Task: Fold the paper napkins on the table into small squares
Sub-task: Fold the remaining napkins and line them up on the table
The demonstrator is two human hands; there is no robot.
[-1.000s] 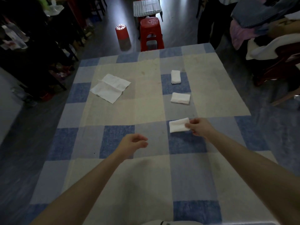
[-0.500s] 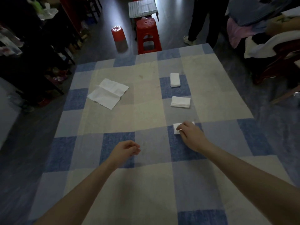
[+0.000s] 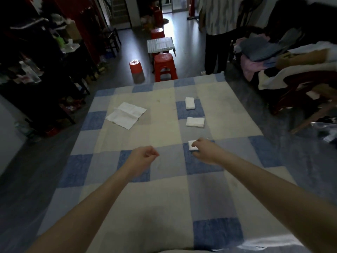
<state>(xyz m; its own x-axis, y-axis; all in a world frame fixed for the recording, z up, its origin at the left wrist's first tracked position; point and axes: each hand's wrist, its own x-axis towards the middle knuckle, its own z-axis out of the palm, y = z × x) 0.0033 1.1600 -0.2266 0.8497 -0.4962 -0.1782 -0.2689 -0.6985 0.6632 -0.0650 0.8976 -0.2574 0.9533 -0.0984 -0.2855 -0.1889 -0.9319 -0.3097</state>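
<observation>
While my right hand (image 3: 205, 150) rests curled over the nearest folded napkin (image 3: 192, 145) on the checkered tablecloth (image 3: 164, 189), my left hand (image 3: 142, 157) hovers loosely curled, holding nothing. Two folded napkins (image 3: 195, 122) sit at 12 o'clock; unfolded napkin (image 3: 126, 114) at 10.

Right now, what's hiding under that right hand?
A small folded white napkin peeks out from under the right hand, lying on the checked tablecloth. The hand covers the rest of it.
</observation>
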